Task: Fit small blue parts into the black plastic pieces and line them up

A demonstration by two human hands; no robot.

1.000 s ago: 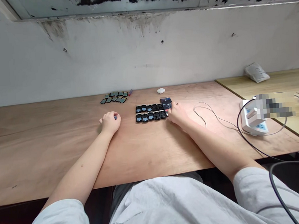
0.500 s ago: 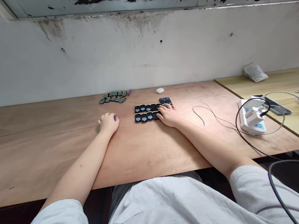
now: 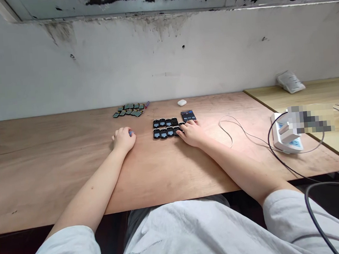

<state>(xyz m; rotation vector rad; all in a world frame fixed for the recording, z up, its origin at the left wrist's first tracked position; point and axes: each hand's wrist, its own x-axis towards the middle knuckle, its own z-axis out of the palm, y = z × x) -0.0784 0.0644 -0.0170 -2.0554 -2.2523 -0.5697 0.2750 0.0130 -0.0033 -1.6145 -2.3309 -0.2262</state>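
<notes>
While the R hand (image 3: pixel 192 133) lies palm-down on the wooden bench (image 3: pixel 58 171), its fingertips (image 3: pixel 184 128) cover the R end of the black modules (image 3: pixel 164 128). These are small framed units w/ pale windows, set in 2 rows. The rows run from under the fingertips toward the L hand (image 3: pixel 124 139). Grip state, R: fingers bent over the end units. Whether one is pinched cannot be told, as the hand hides the contact.

Grip state, L: curled into a loose fist, knuckles up, resting on the bench well apart from the modules. It is closed on a small blue item (image 3: pixel 131 133). Only the tip shows at the fingertips, on the side facing the modules.

Ref. positions, taken from the R grip:
- Phone (image 3: pixel 188 115): just beyond the fingertips, flat, screen lit w/ digits, touching or nearly touching the far row.
- White case (image 3: pixel 182 102): farther out, past the phone.
- White cable (image 3: pixel 231 132): loops on the bench to the outer side of the R wrist.
- Power strip (image 3: pixel 286 138): beyond the cable, at the bench edge, plug fitted.

Ref. positions, taken from the L grip:
- Green chips (image 3: pixel 128 111): loose cluster ahead of the fist, near the wall.
- Pen (image 3: pixel 147 104): at the cluster's R end.
</notes>
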